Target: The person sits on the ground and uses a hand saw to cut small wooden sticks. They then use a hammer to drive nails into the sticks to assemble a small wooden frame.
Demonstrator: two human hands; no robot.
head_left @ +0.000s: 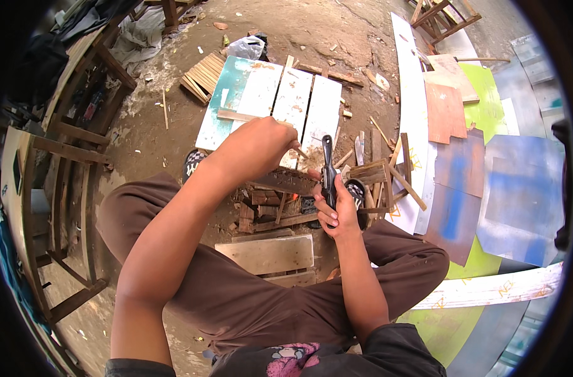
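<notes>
My left hand [269, 142] is closed over the low worktable [327, 107], its fingers turned down. A thin wooden stick [302, 153] pokes out of its right side, toward my other hand. My right hand [340, 210] is wrapped around a black spokeshave [328, 164], which stands nearly upright with a long handle pointing away from me. The tool's lower part is covered by my fingers. Behind my left fist a flat wooden strip [235, 115] lies on the worktable's painted boards; the fist hides its right end.
Beyond the worktable are stacked slats [205, 76] and a plastic bag [246, 48]. Wood offcuts [266, 210] and a small wooden frame [369, 182] lie around my feet. Painted sheets [515, 195] cover the ground at right. Wooden furniture frames [70, 151] stand at left.
</notes>
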